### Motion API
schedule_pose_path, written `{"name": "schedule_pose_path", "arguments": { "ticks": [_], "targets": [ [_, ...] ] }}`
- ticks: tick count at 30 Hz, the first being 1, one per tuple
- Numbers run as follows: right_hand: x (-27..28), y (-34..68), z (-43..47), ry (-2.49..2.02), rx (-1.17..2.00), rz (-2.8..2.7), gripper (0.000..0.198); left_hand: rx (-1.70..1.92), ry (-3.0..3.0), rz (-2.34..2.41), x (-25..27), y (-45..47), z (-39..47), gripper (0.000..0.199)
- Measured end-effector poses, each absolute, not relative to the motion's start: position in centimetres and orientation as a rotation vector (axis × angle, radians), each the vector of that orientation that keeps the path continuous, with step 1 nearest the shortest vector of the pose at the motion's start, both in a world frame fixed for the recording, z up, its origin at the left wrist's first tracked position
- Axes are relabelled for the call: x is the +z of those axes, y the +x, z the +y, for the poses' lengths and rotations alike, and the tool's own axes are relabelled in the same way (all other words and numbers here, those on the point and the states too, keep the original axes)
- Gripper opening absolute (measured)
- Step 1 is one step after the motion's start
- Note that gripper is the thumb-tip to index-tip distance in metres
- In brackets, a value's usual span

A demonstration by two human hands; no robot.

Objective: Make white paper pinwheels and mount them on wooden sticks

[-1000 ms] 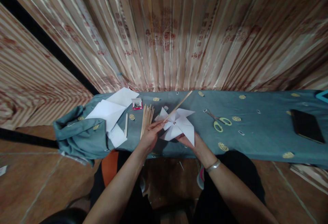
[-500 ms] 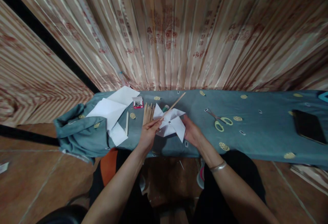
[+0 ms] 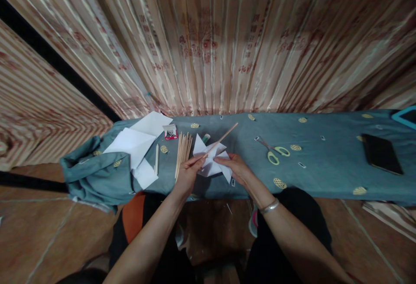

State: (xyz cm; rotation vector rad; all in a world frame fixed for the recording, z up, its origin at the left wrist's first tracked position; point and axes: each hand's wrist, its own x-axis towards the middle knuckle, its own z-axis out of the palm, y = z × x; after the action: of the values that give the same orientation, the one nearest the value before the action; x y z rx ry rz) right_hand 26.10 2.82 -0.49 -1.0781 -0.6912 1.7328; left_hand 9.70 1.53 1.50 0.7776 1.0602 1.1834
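Observation:
A white paper pinwheel (image 3: 224,172) is held between my hands above the cloth. My left hand (image 3: 188,174) is closed around a thin wooden stick (image 3: 225,135), which slants up to the right across the pinwheel. My right hand (image 3: 238,169) pinches the pinwheel from the right, its thumb or finger over the centre, so the pin there is hidden. Just left of the pinwheel lies a row of wooden sticks (image 3: 182,149). Behind it is a small green-ended tube (image 3: 206,138), partly covered.
Green-handled scissors (image 3: 273,157) lie to the right, and a black flat device (image 3: 381,154) farther off. On the left are white paper sheets (image 3: 131,143), a white pen-like stick (image 3: 157,160) and an open red box (image 3: 170,133) of small metal pieces. A curtain (image 3: 208,80) hangs behind.
My right hand has moved left from the pinwheel's edge onto its centre, covering the shiny pin. The view has shifted slightly. My left hand keeps its grip on the stick.

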Motion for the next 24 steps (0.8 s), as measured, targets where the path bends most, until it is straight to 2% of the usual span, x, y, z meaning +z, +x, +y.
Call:
{"name": "schedule_pose_path", "arguments": {
  "ticks": [6, 13, 20, 24],
  "targets": [
    [-0.7, 26.0, 3.0, -0.968, 1.893, -0.605, 0.033, 1.190, 0.770, 1.077, 1.8, 9.7, 1.5, 0.042],
    [-0.7, 26.1, 3.0, -0.941, 1.896, -0.590, 0.034, 1.187, 0.763, 1.096, 1.9, 9.7, 1.3, 0.041],
    [-0.3, 26.1, 2.9, -1.104, 1.686, -0.751, 0.036, 1.173, 0.767, 1.119, 1.9, 9.7, 1.4, 0.043],
    [0.3, 28.3, 3.7, -1.058, 1.553, -0.664, 0.031, 1.198, 0.743, 1.113, 2.5, 9.3, 1.3, 0.043]
  ]
}}
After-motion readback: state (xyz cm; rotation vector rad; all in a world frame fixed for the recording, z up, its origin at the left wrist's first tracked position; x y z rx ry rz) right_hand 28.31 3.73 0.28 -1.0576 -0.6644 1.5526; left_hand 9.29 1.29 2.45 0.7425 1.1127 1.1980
